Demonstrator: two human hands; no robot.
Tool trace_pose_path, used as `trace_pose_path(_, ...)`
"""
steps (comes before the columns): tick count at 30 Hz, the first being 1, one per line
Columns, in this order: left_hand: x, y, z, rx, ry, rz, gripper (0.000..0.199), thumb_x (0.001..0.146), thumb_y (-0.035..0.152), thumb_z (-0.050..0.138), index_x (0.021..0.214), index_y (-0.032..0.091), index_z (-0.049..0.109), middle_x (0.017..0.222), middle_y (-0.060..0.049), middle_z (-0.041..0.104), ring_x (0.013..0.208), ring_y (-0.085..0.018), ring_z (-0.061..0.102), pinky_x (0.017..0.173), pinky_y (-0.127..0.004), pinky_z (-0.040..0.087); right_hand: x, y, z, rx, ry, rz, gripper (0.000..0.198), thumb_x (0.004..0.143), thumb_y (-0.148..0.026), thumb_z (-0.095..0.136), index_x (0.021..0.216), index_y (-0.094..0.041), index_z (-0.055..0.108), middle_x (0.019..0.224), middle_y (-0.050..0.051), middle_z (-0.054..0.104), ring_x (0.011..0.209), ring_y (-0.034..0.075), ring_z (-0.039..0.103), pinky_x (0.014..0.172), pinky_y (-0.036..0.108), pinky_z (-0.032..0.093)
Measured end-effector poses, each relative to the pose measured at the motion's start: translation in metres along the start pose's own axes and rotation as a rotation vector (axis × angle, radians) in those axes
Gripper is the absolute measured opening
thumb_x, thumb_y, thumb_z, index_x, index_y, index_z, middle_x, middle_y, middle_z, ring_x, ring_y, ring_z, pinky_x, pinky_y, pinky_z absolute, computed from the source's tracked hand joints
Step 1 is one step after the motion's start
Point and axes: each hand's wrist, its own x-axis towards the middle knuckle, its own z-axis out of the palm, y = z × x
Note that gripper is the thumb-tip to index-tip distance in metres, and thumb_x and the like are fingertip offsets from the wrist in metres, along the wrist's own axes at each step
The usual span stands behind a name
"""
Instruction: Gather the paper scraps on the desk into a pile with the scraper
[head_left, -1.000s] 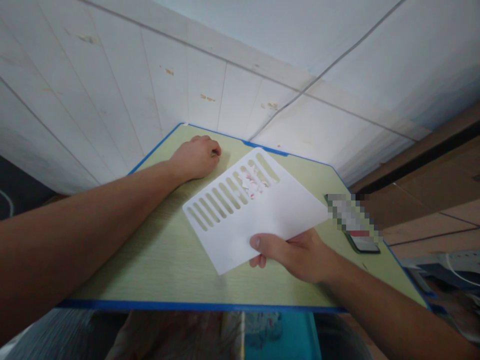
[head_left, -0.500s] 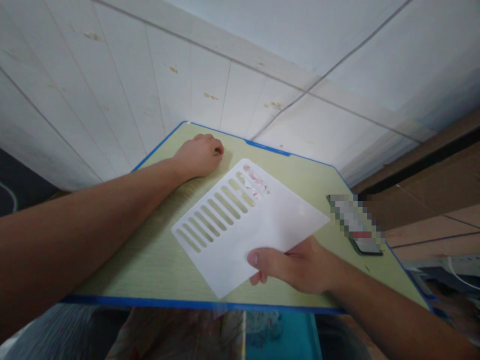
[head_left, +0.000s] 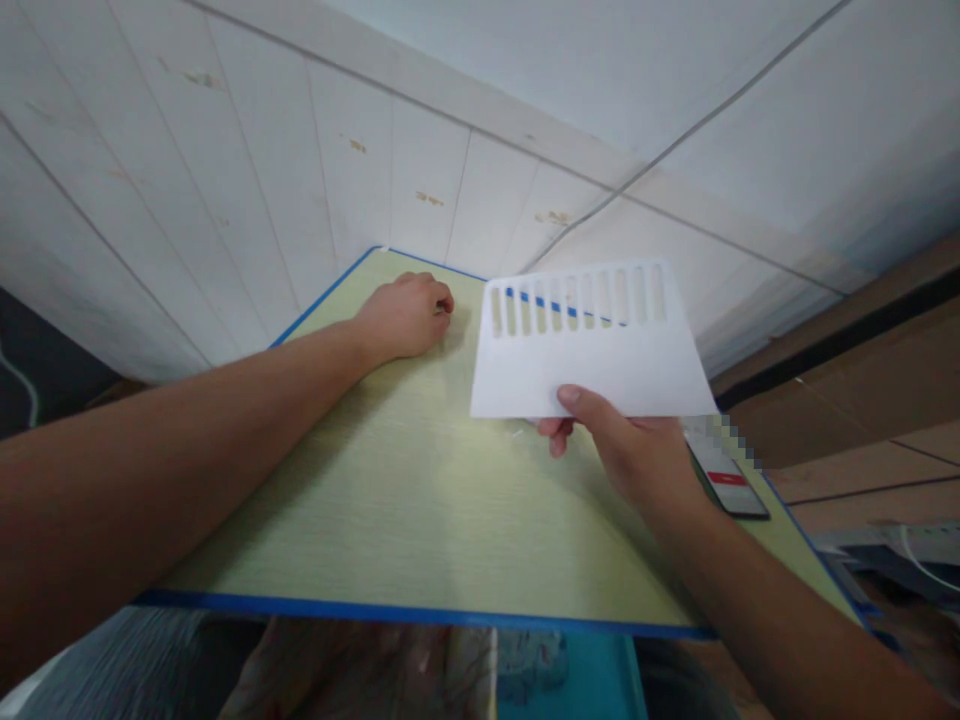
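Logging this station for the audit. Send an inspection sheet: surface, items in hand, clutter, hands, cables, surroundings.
Surface: pale green wood-grain table with blue edging.
Items in hand: flat white sheet with a row of rounded slots, held above the table; material unclear.
Clutter: flat, dark-edged phone-like device near the table's right edge, partly covered and pixelated.
Hands: left hand loosely curled on the table, nothing seen in it; right hand grips the sheet's near edge, thumb on top.
Cables: thin grey cable along the wall.
Surroundings: white panelled wall with brownish marks; turquoise container below the near edge.
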Motion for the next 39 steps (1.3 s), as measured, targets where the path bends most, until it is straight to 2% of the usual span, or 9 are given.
trace_pose_path(2, 0.002, -0.003, 0.004, -0.008, 0.027, -0.003, 0.047, 0.108, 0.032, 0.056, 0.137, 0.024, 0.091, 0.149, -0.015, 0.083, 0.146, -0.037, 0.071, 0.127, -0.051, 0.058, 0.007, 0.005, -0.002, -0.035, 0.143, -0.005, 0.032, 0.097, -0.049, 0.094, 0.084, -0.023, 0.083, 0.077, 0.008, 0.088, 0.059, 0.025, 0.078, 0.063, 0.04, 0.071)
trace_pose_path(3, 0.003, -0.004, 0.005, -0.013, 0.028, -0.003, 0.047, 0.107, 0.032, 0.056, 0.137, 0.025, 0.091, 0.148, -0.014, 0.084, 0.147, -0.037, 0.071, 0.127, -0.05, 0.059, 0.01, 0.007, -0.003, -0.054, 0.17, 0.01, 0.032, 0.096, -0.05, 0.092, 0.084, -0.023, 0.084, 0.078, 0.009, 0.089, 0.061, 0.026, 0.079, 0.064, 0.042, 0.071)
trace_pose_path(7, 0.002, -0.006, 0.006, -0.019, 0.022, -0.005, 0.047, 0.106, 0.032, 0.056, 0.136, 0.024, 0.091, 0.148, -0.015, 0.085, 0.148, -0.036, 0.072, 0.126, -0.049, 0.059, 0.015, 0.018, -0.004, -0.218, 0.118, 0.057, 0.042, 0.1, -0.054, 0.084, 0.07, -0.025, 0.082, 0.077, 0.012, 0.089, 0.076, 0.032, 0.087, 0.091, 0.05, 0.076)
trace_pose_path(10, 0.001, -0.004, 0.005, -0.011, 0.029, 0.001, 0.047, 0.106, 0.031, 0.056, 0.137, 0.024, 0.091, 0.148, -0.016, 0.085, 0.146, -0.037, 0.073, 0.125, -0.05, 0.061, 0.017, 0.025, -0.003, -0.305, 0.092, 0.046, 0.049, 0.101, -0.057, 0.079, 0.062, -0.028, 0.077, 0.081, 0.012, 0.091, 0.086, 0.033, 0.09, 0.107, 0.053, 0.073)
trace_pose_path(21, 0.001, -0.003, 0.005, 0.003, 0.02, -0.003, 0.047, 0.108, 0.029, 0.054, 0.137, 0.024, 0.09, 0.151, -0.015, 0.084, 0.15, -0.037, 0.072, 0.127, -0.049, 0.059, 0.021, 0.028, -0.005, -0.362, 0.069, 0.026, 0.056, 0.101, -0.06, 0.075, 0.053, -0.033, 0.066, 0.075, 0.011, 0.087, 0.091, 0.035, 0.091, 0.097, 0.048, 0.073)
trace_pose_path(30, 0.001, -0.003, 0.004, 0.007, 0.01, -0.003, 0.047, 0.108, 0.03, 0.054, 0.137, 0.024, 0.09, 0.15, -0.014, 0.083, 0.149, -0.034, 0.072, 0.127, -0.046, 0.059, 0.013, 0.016, -0.005, -0.277, 0.066, 0.092, 0.039, 0.093, -0.054, 0.081, 0.063, -0.031, 0.072, 0.069, 0.008, 0.084, 0.064, 0.03, 0.08, 0.072, 0.045, 0.071)
trace_pose_path(33, 0.001, -0.004, 0.005, -0.006, 0.017, -0.002, 0.046, 0.108, 0.031, 0.055, 0.137, 0.024, 0.09, 0.151, -0.014, 0.084, 0.149, -0.034, 0.072, 0.127, -0.046, 0.059, 0.014, 0.017, -0.004, -0.279, 0.092, 0.061, 0.041, 0.096, -0.055, 0.079, 0.063, -0.03, 0.075, 0.072, 0.008, 0.086, 0.069, 0.029, 0.082, 0.083, 0.046, 0.073)
trace_pose_path(36, 0.001, -0.004, 0.005, -0.004, 0.018, -0.008, 0.045, 0.108, 0.03, 0.056, 0.137, 0.023, 0.09, 0.151, -0.014, 0.084, 0.15, -0.035, 0.072, 0.128, -0.047, 0.059, 0.019, 0.022, -0.005, -0.319, 0.099, 0.02, 0.051, 0.099, -0.058, 0.078, 0.056, -0.031, 0.07, 0.078, 0.009, 0.089, 0.081, 0.03, 0.088, 0.097, 0.046, 0.073)
trace_pose_path(39, 0.001, -0.003, 0.004, 0.026, 0.005, -0.005, 0.048, 0.109, 0.029, 0.054, 0.14, 0.022, 0.09, 0.151, -0.016, 0.084, 0.15, -0.037, 0.073, 0.127, -0.049, 0.06, 0.023, 0.025, -0.006, -0.268, 0.052, 0.056, 0.047, 0.096, -0.059, 0.08, 0.059, -0.03, 0.073, 0.073, 0.01, 0.087, 0.068, 0.028, 0.082, 0.081, 0.043, 0.073)
